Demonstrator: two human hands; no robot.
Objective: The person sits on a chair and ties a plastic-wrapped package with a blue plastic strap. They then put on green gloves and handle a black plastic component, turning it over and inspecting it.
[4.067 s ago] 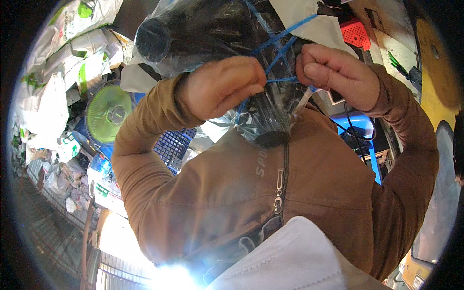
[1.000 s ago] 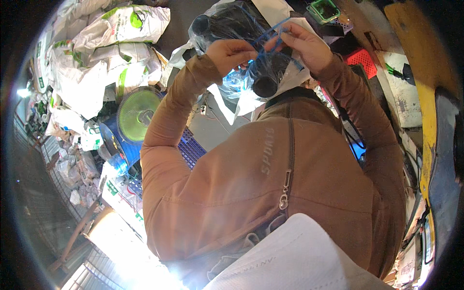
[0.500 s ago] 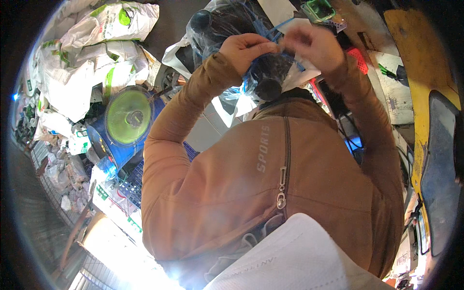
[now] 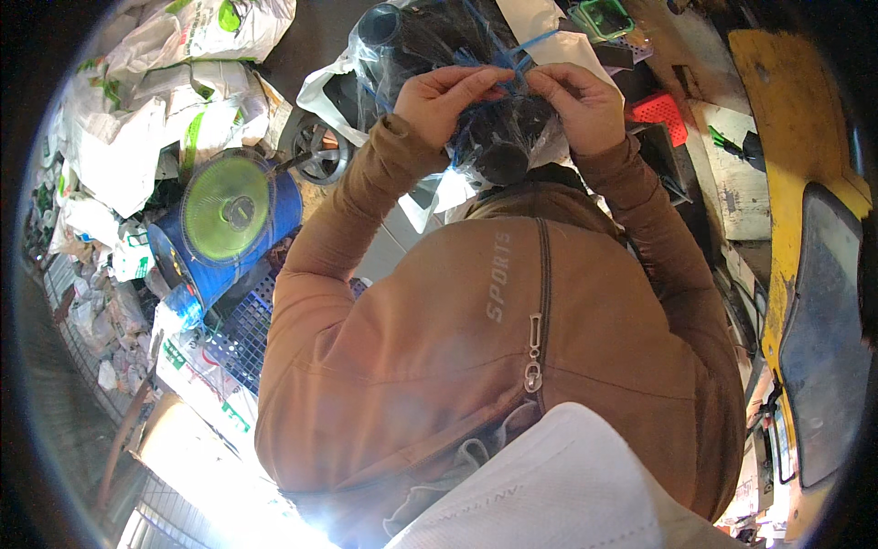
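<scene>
Film-wrapped bundle (image 4: pixel 434 48) is sitting at 12 o'clock from the centre of my view, with 2 bare hands resting over its upper face. Taking the blue cord (image 4: pixel 519 62) as my hub, I'm seeing the left hand (image 4: pixel 434 99) sitting toward 8 o'clock and the right hand (image 4: pixel 585 105) toward 4 o'clock. Each hand is pinching the cord between thumb and fingertips, and the 2 pinches are nearly meeting.

I'm judging the cord to be light, limp and a little slippery, so a pinch close to its crossing is probably suiting it best. Under it, the clear film (image 4: pixel 547 139) is creasing and shining; I'm expecting it to be slick and easily torn, so I'm ruling it out as a handle. Dark round ends are showing through, 1 at the near edge (image 4: pixel 503 165) and 1 toward 11 o'clock. I'm reading the core as stiff and possibly heavy, though its weight isn't showing, and I'm favouring a broad hold around its rounded sides.

Farther out, a white sheet (image 4: pixel 578 50) is lying beside the bundle, a red basket (image 4: pixel 660 117) is standing at 2 o'clock, and a green fan (image 4: pixel 227 209) is facing up between 9 and 10.
</scene>
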